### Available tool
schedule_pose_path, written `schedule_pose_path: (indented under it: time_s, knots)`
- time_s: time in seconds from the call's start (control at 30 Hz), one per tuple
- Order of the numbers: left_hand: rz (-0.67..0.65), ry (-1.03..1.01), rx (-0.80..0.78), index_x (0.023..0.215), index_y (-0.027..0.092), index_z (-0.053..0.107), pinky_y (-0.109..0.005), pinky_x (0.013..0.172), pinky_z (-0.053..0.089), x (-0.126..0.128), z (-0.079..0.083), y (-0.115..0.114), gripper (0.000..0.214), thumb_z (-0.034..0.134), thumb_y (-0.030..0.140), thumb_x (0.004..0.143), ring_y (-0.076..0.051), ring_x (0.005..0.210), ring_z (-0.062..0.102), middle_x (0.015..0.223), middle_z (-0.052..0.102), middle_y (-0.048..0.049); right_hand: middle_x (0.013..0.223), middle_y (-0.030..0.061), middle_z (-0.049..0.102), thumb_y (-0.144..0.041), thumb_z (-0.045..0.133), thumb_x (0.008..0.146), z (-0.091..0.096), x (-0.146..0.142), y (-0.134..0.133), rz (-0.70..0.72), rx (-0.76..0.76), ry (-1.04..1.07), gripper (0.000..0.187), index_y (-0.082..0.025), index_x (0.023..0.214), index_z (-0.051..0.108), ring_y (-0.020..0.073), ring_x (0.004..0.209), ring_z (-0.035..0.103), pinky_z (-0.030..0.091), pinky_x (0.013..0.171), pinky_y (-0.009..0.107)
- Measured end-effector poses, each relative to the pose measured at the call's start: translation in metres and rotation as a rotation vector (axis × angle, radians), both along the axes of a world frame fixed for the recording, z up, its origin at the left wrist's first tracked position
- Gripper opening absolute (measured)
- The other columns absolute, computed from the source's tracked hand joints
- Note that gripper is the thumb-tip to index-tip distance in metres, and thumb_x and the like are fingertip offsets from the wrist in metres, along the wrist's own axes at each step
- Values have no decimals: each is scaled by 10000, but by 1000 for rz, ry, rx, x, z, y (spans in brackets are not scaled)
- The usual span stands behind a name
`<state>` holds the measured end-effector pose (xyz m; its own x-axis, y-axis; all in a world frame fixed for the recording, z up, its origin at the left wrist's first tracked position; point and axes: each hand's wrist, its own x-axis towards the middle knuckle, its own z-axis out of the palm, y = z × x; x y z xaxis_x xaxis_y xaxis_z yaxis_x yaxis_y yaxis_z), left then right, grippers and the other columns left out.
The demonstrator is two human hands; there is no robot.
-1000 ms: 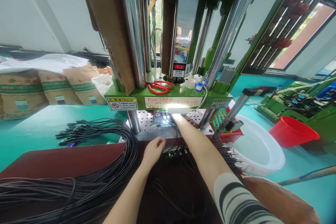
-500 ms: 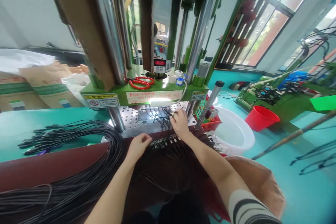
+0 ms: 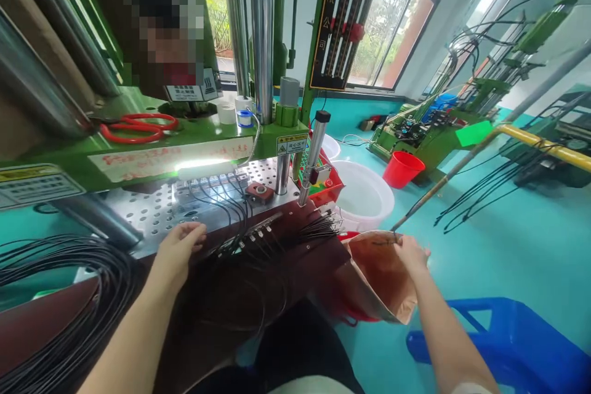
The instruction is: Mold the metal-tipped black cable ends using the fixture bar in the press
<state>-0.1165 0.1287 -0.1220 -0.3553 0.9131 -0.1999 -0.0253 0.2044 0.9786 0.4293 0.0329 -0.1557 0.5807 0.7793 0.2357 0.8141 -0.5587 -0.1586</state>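
Observation:
My left hand rests with loosely curled fingers on the front edge of the perforated steel plate of a green press machine. It touches the plate beside a row of black cables laid into the mould. My right hand is out to the right, over the open mouth of a brown paper bag, fingers curled at its rim. Whether it grips anything is unclear. A bundle of black cables lies at the left.
Red scissors and tape rolls lie on the machine's green shelf. A white basin, a red bucket and a blue crate stand on the teal floor. A person's reflection shows in the machine. More machines stand at the right.
My right hand left the cables in the mould and swung right to the brown bag. My view turned right. The left hand stayed at the plate's edge.

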Motion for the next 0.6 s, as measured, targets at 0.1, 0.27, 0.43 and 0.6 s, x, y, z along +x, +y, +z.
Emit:
schedule_pose_path:
  time_s: [0.1, 0.27, 0.43, 0.6]
  knots:
    - [64, -156, -54, 789, 177, 521, -204, 556, 398, 6, 10, 11, 290, 636, 311, 558, -106, 661, 541, 707, 539, 37, 875, 153, 603, -171, 491, 702, -2, -12, 9, 66, -18, 79, 101, -152, 664, 583, 262, 768, 580, 400, 711, 436]
    - [116, -392, -17, 753, 163, 522, -215, 550, 424, 17, 23, 30, 175, 610, 147, 603, -103, 585, 554, 651, 545, 31, 857, 30, 647, -303, 415, 822, 42, -115, 70, 528, 66, 279, 216, -205, 863, 603, 150, 788, 597, 436, 724, 242]
    - [-77, -702, -5, 763, 170, 485, -285, 652, 486, 27, 24, 37, 97, 570, 183, 718, -158, 701, 619, 760, 601, -32, 802, -16, 651, -238, 554, 755, 85, -280, 150, 1239, 36, 755, 152, -221, 876, 645, 131, 733, 584, 427, 708, 231]
    - [-292, -877, -52, 908, 177, 497, -306, 727, 486, 18, 20, 36, 162, 494, 305, 810, -199, 894, 615, 1073, 579, -101, 815, 11, 617, -208, 598, 775, 92, -379, 243, 844, 68, 1054, 171, -142, 933, 598, 136, 738, 577, 467, 702, 293]
